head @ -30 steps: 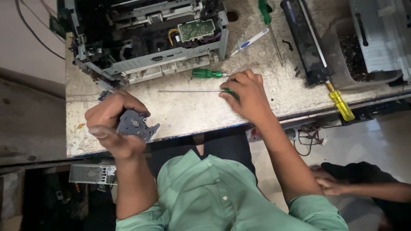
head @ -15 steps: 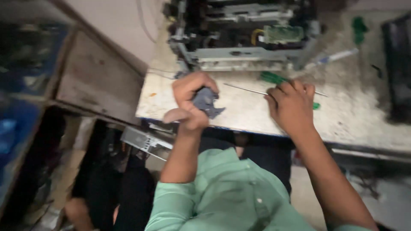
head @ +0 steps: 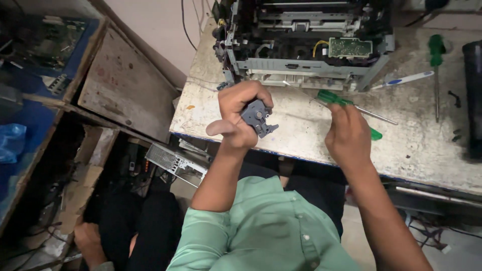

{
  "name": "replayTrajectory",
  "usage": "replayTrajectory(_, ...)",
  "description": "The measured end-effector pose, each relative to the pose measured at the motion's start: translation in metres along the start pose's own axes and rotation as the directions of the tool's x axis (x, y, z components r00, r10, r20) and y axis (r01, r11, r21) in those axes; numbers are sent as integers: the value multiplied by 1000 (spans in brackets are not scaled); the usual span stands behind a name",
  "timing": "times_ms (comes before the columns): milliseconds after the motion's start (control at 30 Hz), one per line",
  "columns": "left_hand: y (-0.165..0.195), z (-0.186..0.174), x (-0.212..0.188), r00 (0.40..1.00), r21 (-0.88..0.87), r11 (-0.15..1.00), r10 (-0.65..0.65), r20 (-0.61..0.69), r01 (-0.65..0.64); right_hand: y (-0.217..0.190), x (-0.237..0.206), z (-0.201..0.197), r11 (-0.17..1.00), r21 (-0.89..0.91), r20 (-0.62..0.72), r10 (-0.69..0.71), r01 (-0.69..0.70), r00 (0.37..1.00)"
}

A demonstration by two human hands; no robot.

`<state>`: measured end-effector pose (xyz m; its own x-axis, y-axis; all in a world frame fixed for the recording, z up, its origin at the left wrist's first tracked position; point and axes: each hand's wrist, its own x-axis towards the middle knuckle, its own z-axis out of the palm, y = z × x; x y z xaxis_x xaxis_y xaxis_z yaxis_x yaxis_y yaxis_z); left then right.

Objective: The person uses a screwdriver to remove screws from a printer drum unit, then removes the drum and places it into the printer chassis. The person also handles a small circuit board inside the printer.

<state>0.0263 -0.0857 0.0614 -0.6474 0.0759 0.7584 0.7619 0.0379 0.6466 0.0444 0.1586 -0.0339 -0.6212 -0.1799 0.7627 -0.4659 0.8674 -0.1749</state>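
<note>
The worn pale surface carried an opened printer chassis at its far edge, covers off and green circuit board exposed. Right of it lay a second green screwdriver and a white pen. The right hand was closed around a green-handled screwdriver. The left hand gripped a small grey plastic part, already free of the chassis, above the surface's near edge.
</note>
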Motion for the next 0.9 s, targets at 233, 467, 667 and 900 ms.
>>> replayTrajectory(233, 3, 0, -1, 1000, 32, 999, 5, 20, -5, -25, 10, -41, 985, 174, -72, -10, 23, 997)
replayTrajectory(467, 0, 2, 1, 999, 27, 999, 40, 22, -41, -47, 13, -78, 979, 172, -83, -91, 105, 992)
replayTrajectory(667, 3, 1, 0, 999, 33, 999, 31, 44, -32, -53, 23, -90, 987, 112, -50, -112, 117, 992)
replayTrajectory(900, 4, 4, 0, 997, 69, 997, 33, 65, -38, -59, 31, -101, 992, 73, -47, -102, 105, 994)
